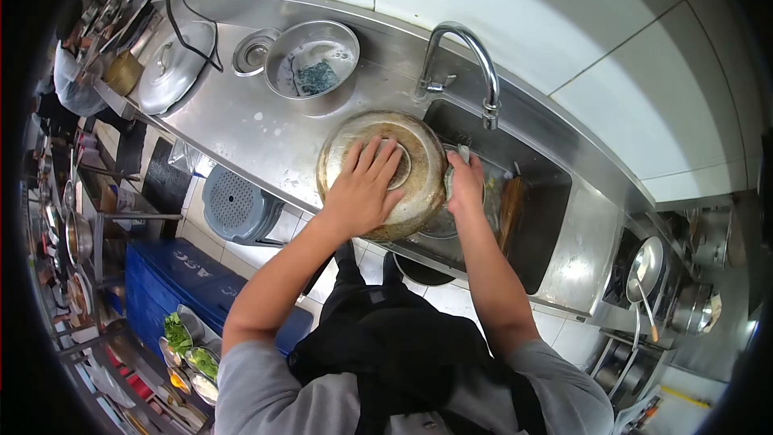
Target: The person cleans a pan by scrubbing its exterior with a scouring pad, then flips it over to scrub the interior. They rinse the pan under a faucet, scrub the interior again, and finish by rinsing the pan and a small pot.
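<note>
A large round metal pan (342, 133), stained brown, lies bottom up at the left edge of the sink (543, 221). My left hand (360, 192) rests flat on its base with the fingers spread. At the pan's right side, my right hand (465, 181) is closed round a pale scouring cloth (451, 175) pressed to the rim. Beneath my right arm, part of a metal bowl shows in the sink. A bundle of thin brown sticks (510, 205) leans in the basin.
A steel bowl (314, 36) with suds and a dark scrubber stands behind the pan. The faucet (475, 40) arches over the sink. Left are a large lid (173, 68), grey stools (235, 201) and a blue cooler (173, 274). Another person (72, 72) stands far left.
</note>
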`<state>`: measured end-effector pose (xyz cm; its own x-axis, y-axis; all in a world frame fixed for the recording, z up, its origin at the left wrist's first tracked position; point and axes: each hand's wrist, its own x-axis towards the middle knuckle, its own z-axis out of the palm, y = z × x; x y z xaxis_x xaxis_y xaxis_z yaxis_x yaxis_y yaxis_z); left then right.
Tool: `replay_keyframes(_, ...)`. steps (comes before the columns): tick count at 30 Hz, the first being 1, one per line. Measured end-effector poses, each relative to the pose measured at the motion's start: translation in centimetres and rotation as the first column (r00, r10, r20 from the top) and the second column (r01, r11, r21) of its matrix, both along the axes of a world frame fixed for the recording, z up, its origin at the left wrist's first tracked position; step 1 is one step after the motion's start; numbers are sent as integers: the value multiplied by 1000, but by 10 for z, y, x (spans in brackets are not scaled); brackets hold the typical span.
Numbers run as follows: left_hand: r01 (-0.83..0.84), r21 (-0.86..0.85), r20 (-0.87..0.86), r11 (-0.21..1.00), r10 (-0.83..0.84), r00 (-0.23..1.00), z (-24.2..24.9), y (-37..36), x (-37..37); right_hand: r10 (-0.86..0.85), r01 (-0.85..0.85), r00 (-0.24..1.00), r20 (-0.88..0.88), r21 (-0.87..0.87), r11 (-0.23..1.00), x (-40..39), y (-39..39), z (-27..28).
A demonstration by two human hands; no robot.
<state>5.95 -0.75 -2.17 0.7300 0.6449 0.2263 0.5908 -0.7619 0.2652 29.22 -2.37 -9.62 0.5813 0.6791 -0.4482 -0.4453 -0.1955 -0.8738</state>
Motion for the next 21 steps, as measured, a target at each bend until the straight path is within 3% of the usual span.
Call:
replay_keyframes(2, -12, -15, -31, 1000, 12, 999, 3, -21, -17, -29, 28, 998, -53, -30, 999, -4, 1, -1)
replay_keyframes(4, 21, -65, -59, 998, -25, 998, 4, -37, -21, -3, 4, 1000, 18, -51, 999, -5, 3, 5)
replay_keyframes(11, 90, -4, -43, 996, -90, 995, 1, -34, -26, 50, -47, 997, 59, -63, 997, 2, 8, -9)
replay_keyframes(15, 113, -75, -17, 991, -114, 993, -3, -27, -29, 69, -67, 996, 60, -21, 998, 3, 8, -11)
replay_keyframes(17, -149, -54, 26, 987, 151, 988, -1, -7, -31, 83, -81, 992, 90, -24, 996, 4, 7, -13)
replay_keyframes(18, -143, -48, 6, 989, 143, 990, 3, 0, -33, 84, -83, 992, 92, -22, 996, 5, 7, -15)
replay_keyframes(20, -75, -49, 11, 996, 75, 997, 2, -6, -33, 204, -179, 936, 288, -113, 977, 12, 11, -18)
replay_keyframes(21, -2, -58, 7, 998, 2, 1000, -1, -14, -33, 210, -186, 933, 291, -109, 976, 14, 10, -21)
